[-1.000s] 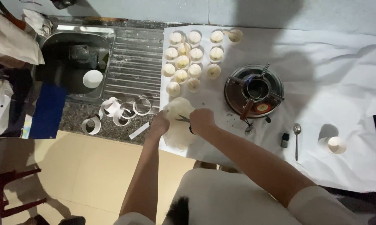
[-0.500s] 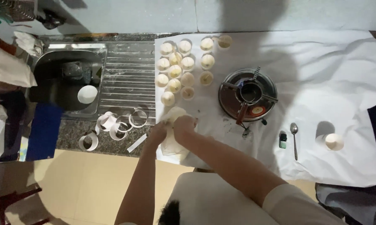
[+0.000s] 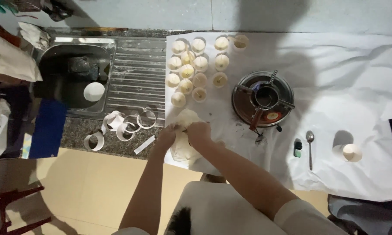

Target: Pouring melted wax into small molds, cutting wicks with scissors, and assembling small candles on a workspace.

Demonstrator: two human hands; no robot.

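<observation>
1. Near the front edge of the white sheet (image 3: 356, 65), at about 7 o'clock from the stove (image 3: 263, 98), both hands meet over a pale crumpled paper piece (image 3: 183, 148).
2. Left hand (image 3: 167, 137) sits at 9 o'clock of the paper piece, fingers curled onto its edge; right hand (image 3: 199, 132) at 1 o'clock of it, fingers bent and pinching the top. Both touch it; the grip looks narrow, but exactly what the fingertips clamp is too small to tell.
3. Paper piece's long axis runs roughly 12 to 6 o'clock, upper end toward the cups, lower end toward the counter edge; the hands cover its upper part.
4. Cluster of small pale cups (image 3: 193, 67) stands at 12 o'clock of the hands, in loose rows, most filled with cream-coloured stuff.
5. Cut paper rings (image 3: 126, 126) lie at 9 o'clock of the left hand on the dark stone counter, by the sink drainboard (image 3: 135, 74).
6. Small dark green bottle (image 3: 297, 148) and a spoon (image 3: 310, 146) lie at 3 o'clock of the hands, spoon's handle pointing to 6 o'clock.
7. Lone paper cup (image 3: 351, 152) stands farther out at 3 o'clock.
8. Blue flat rectangular package (image 3: 48, 128) lies at far 9 o'clock, beside the sink.
</observation>
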